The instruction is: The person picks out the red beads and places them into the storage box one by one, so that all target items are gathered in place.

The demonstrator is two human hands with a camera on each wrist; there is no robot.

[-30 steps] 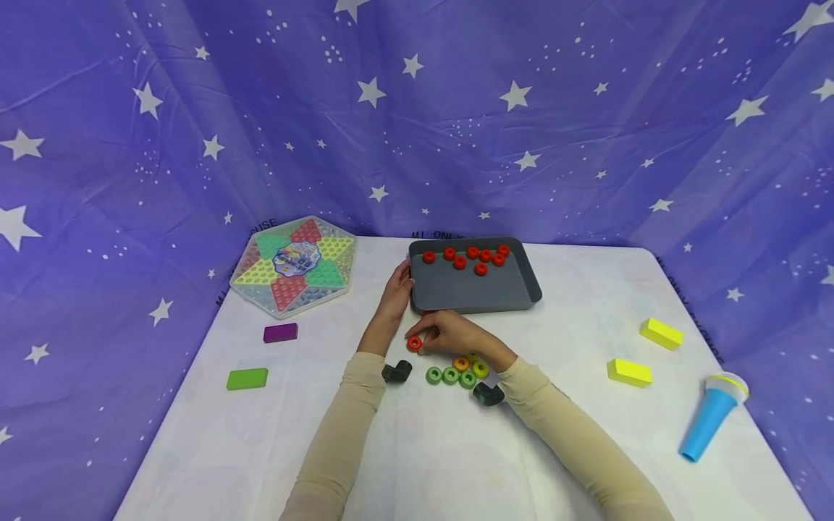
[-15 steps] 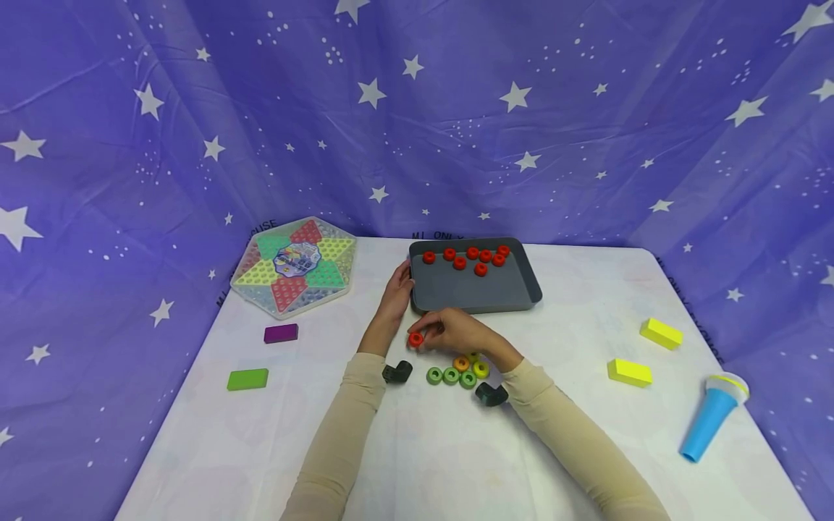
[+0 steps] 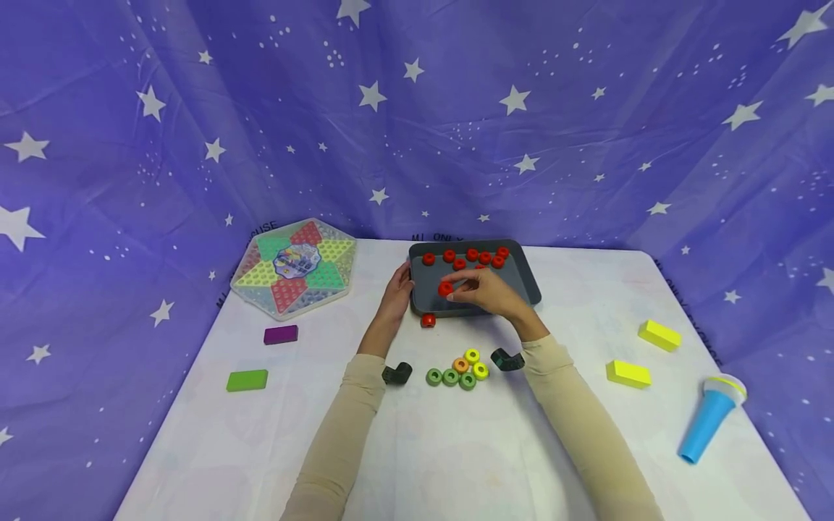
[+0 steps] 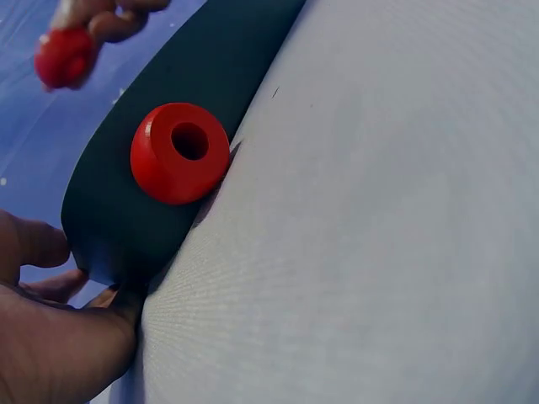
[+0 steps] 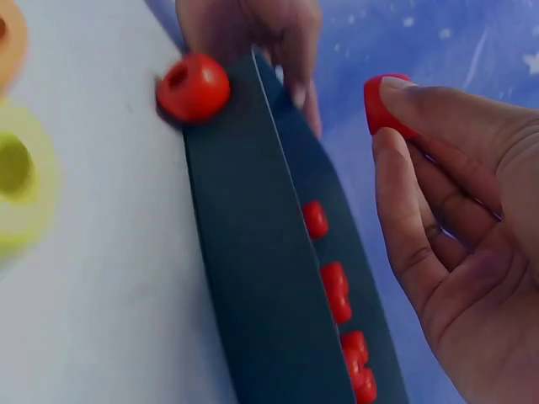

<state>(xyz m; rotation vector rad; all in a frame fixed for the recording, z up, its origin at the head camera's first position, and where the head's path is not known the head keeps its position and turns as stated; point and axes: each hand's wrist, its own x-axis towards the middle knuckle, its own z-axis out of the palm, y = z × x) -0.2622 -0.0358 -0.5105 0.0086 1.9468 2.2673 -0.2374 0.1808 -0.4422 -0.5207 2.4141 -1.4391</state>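
Note:
My right hand [image 3: 489, 289] pinches a red bead [image 3: 445, 289] between thumb and fingertips, above the dark grey tray [image 3: 433, 300]. In the right wrist view that held bead [image 5: 389, 105] shows near the tray's far side. At the tray's left end my left hand [image 3: 396, 293] grips the wall, thumb and fingers at the corner in the left wrist view. Several red beads [image 3: 449, 255] lie inside the tray, mostly along its back. One more red bead [image 3: 428, 320] sits on the table against the tray's front wall; its hole shows in the left wrist view.
In front of the tray lie green beads [image 3: 450, 377], an orange bead [image 3: 460, 365] and yellow beads [image 3: 481, 371]. A hexagonal game board [image 3: 296, 268], a purple block [image 3: 281, 334] and a green block [image 3: 247, 380] are left; yellow blocks [image 3: 628, 374] and a blue toy microphone [image 3: 710, 420] are right.
My right hand has lifted the red bead from the table and carried it up and right over the tray. The left hand has stayed at the tray's left end.

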